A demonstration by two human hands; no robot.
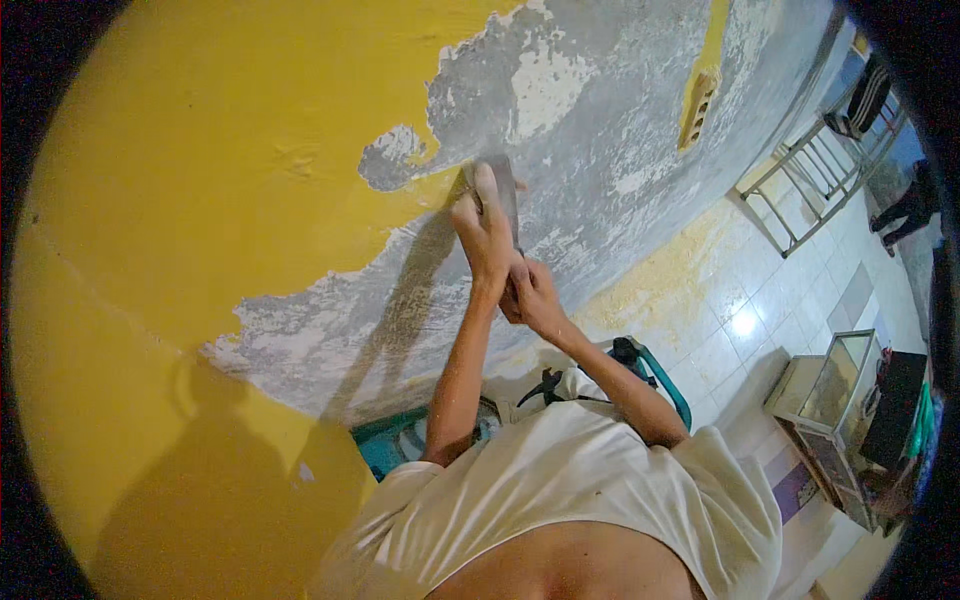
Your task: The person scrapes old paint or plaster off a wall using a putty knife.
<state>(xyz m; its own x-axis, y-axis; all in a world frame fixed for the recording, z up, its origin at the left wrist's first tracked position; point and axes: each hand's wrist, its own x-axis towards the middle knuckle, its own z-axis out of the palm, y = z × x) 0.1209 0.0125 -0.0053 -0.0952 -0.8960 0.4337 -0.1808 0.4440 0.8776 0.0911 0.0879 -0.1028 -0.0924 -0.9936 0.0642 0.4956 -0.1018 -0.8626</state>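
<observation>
In front of me is a wall with yellow paint peeled back along a ragged edge, which bares a grey, white-flecked patch. A dark, flat-bladed scraper lies against the wall at that edge. My left hand is wrapped on its blade, with the fingers stretched up along it. Lower down, my right hand is closed round the handle end, most of which the fingers hide.
A yellow-smeared socket strip is on the wall. Yellow flakes litter the tiled floor along it. At right stand a metal scaffold frame, other people's legs and a glass case. Below me is a green-framed chair.
</observation>
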